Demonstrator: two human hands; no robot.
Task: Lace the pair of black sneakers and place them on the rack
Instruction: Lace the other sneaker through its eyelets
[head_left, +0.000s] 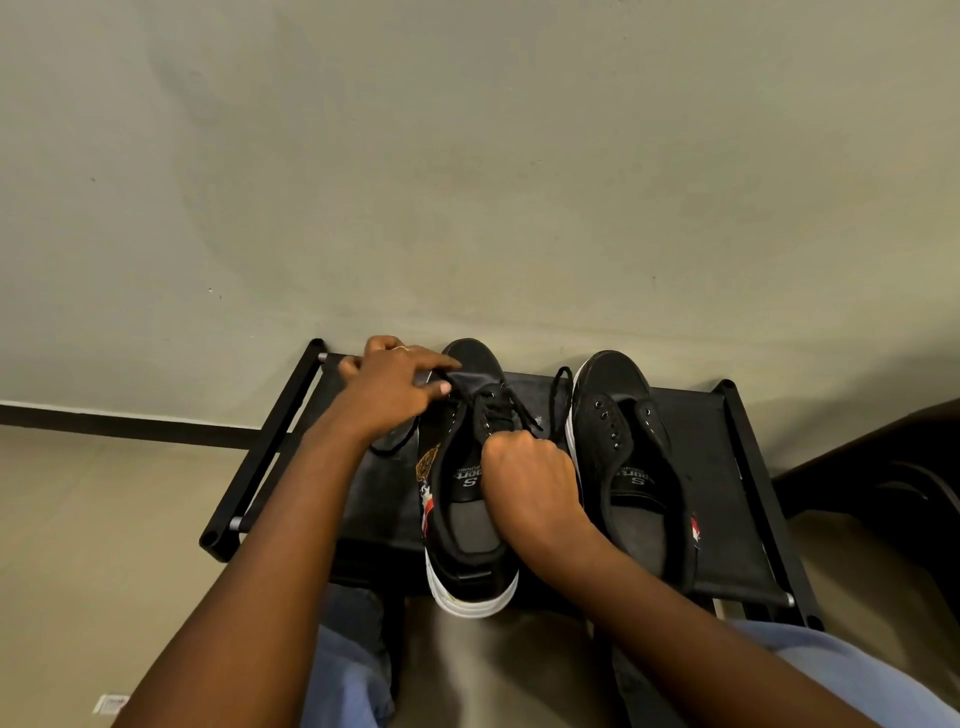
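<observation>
Two black sneakers with white soles stand side by side on the black fabric top of a shoe rack (696, 415), toes toward the wall. The left sneaker (467, 530) is partly laced near the toe with a black lace (498, 405). My left hand (389, 389) pinches the lace beside the toe end of that shoe. My right hand (530, 467) is curled in a fist over the shoe's opening and grips the other lace end. The right sneaker (639, 467) has bare eyelets; a loose black lace (558, 395) lies at its left edge.
A plain grey wall (467, 156) rises right behind the rack, with a dark baseboard (130, 423) at the left. A dark piece of furniture (883, 467) stands to the right. My knees in blue jeans (353, 675) are below the rack's front edge.
</observation>
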